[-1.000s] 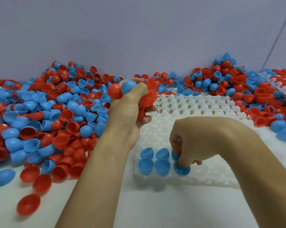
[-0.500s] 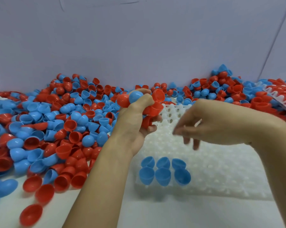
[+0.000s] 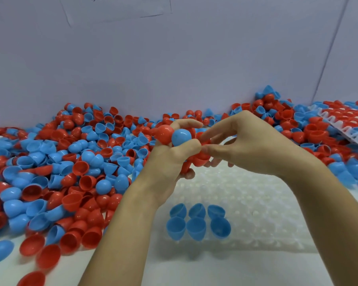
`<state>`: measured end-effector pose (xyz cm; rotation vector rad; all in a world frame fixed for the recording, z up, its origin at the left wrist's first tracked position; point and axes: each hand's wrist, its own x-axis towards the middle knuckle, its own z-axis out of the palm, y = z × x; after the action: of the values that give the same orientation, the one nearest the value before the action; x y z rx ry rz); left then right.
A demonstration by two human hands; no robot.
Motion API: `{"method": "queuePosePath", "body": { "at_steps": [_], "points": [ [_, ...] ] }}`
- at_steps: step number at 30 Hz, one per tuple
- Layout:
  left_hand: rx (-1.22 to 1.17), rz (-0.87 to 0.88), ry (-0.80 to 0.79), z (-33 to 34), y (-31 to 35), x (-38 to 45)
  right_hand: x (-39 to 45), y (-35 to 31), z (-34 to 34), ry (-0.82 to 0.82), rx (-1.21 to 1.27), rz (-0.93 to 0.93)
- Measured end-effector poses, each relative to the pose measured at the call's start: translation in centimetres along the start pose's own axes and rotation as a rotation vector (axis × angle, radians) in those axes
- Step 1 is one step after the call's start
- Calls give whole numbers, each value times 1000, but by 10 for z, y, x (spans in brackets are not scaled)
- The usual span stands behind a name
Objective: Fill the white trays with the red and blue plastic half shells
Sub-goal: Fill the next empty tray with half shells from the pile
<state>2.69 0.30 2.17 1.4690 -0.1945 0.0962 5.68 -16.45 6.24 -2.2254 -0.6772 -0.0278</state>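
Observation:
A white tray (image 3: 256,205) lies in front of me with several blue half shells (image 3: 196,221) seated in its near left corner. My left hand (image 3: 169,159) is raised above the tray's far left part, shut on a handful of shells: a red one (image 3: 164,134), a blue one (image 3: 181,137) and more red ones (image 3: 200,158) under the fingers. My right hand (image 3: 248,145) has come up beside it, thumb and forefinger touching the red shells in the left hand's bunch. Whether it has gripped one I cannot tell.
A big heap of loose red and blue half shells (image 3: 71,162) covers the table to the left and along the back wall. At the far right stands another white tray (image 3: 345,129) filled with red and blue shells. A few red shells (image 3: 48,256) lie loose at the near left.
My right hand left a blue shell in the tray's near row, rose and moved to my left hand's bunch. The camera tilted upward.

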Motion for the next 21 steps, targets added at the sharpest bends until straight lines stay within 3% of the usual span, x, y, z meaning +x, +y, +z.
{"method": "queuePosePath", "body": {
  "at_steps": [4,9,14,18,21],
  "points": [
    [11,10,9,2,0,1,0,3,-2,-2,-12,58],
    [-25,-13,157,0,0,4,-2,4,-10,30,-26,88],
    [-107,-53,241,-3,0,6,-10,-1,-22,-213,-154,185],
    [-122,-68,237,-3,-1,7,-19,-6,-24,-503,-362,384],
    [-128,-68,223,-3,-1,8,-21,-12,-14,-619,-427,490]
  ]
}}
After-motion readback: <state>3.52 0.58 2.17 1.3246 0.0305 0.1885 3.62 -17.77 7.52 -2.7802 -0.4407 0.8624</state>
